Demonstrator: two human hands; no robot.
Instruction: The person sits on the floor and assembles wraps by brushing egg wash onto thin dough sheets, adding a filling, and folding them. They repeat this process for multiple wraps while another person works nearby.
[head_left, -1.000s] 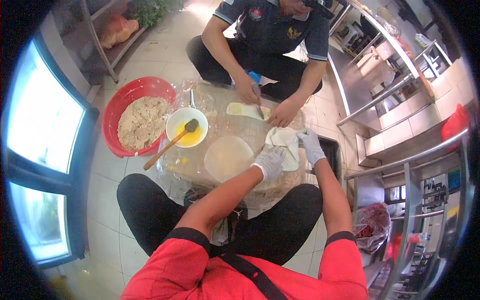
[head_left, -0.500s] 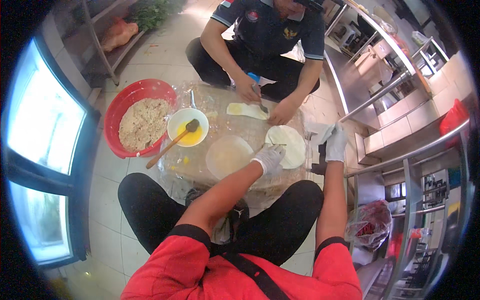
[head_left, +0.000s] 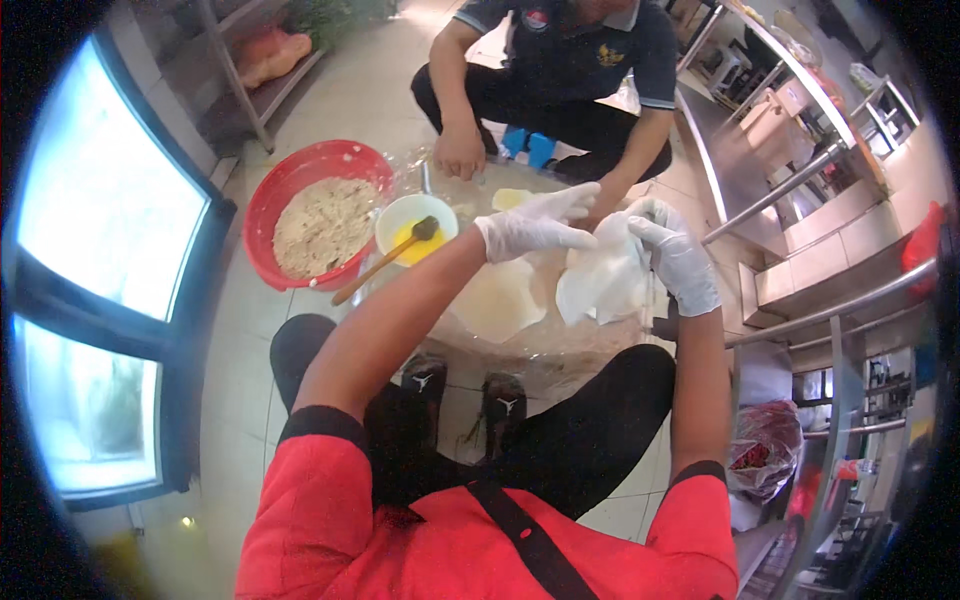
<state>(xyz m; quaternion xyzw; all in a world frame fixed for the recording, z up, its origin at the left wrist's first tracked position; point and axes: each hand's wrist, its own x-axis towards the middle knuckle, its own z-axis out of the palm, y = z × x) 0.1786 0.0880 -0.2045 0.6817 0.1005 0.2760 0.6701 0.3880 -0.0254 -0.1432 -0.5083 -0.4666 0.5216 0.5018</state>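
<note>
My right hand [head_left: 675, 255], in a thin white glove, pinches the upper edge of a thin white round wrapper [head_left: 603, 285]. The wrapper hangs loosely over the right side of the plastic-covered work surface; what lies under it is hidden. My left hand [head_left: 540, 225], gloved too, is stretched out with its fingers apart beside the wrapper's upper left edge, holding nothing. Another thin, pale wrapper [head_left: 498, 302] lies flat below my left wrist. Left of that wrist stands a white bowl [head_left: 388, 232] of yellow liquid, with a wooden-handled brush [head_left: 385, 270] resting across it.
A red basin [head_left: 262, 240] of crumbly pale filling [head_left: 325, 228] stands at the left. Across the work surface [head_left: 560, 350] squats a co-worker [head_left: 590, 65], near a small rolled wrapper [head_left: 510, 198] with yellow on it. Metal rails [head_left: 780, 190] run along the right.
My left hand has lifted off the wrapper on the right, fingers spreading. My right hand has come inward and grips a wrapper. The co-worker's hands have moved apart, and the view has shifted.
</note>
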